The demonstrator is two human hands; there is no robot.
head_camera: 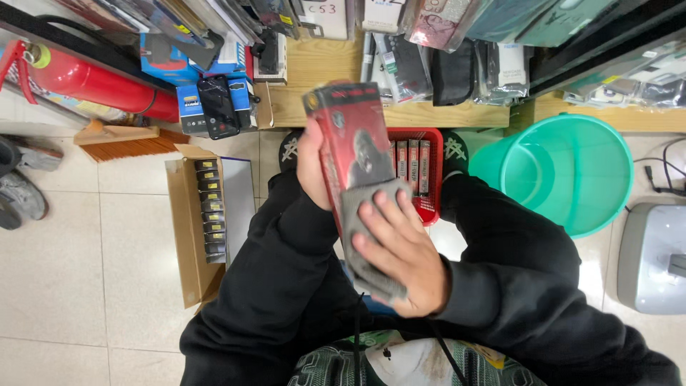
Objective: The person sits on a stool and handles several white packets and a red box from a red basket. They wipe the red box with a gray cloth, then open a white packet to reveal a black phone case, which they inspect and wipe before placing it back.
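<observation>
My left hand (pixel 312 168) grips a flat red and black retail box (pixel 350 139) by its left edge and holds it up in front of me. My right hand (pixel 400 261) presses a grey cloth (pixel 364 236) against the lower part of the box's face, fingers spread over the cloth. Both arms wear black sleeves. Behind the box a red plastic basket (pixel 432 207) holds several similar red boxes standing on edge.
A teal bucket (pixel 572 171) stands at the right, a grey device (pixel 654 261) beyond it. An open cardboard carton (pixel 193 229) with several small boxes lies at left. A red fire extinguisher (pixel 93 82) and a brush (pixel 121 139) lie at upper left. Wooden shelves (pixel 321 71) with packaged goods are ahead.
</observation>
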